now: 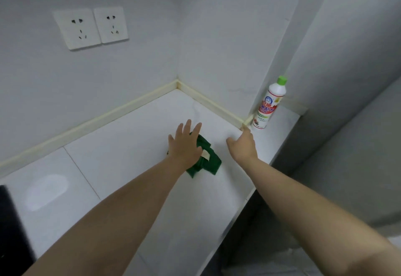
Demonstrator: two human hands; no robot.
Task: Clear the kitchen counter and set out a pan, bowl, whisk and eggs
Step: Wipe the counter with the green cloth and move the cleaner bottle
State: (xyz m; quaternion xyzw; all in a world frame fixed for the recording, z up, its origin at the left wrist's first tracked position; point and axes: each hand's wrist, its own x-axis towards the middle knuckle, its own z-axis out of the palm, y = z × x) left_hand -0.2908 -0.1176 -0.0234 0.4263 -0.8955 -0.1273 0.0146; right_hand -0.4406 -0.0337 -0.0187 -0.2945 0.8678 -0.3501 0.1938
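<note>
Centrally, the green cloth lies bunched on the white desk under the left hand, whose grip is wide, with straight fingers pressing flat; no pan, bowl, whisk or eggs are in view. At three o'clock from the cloth, the right hand reaches with a loose, empty grip toward the upright detergent bottle at two o'clock, on a narrow strip of desk. A clumsy nudge could topple the tall bottle over the edge.
</note>
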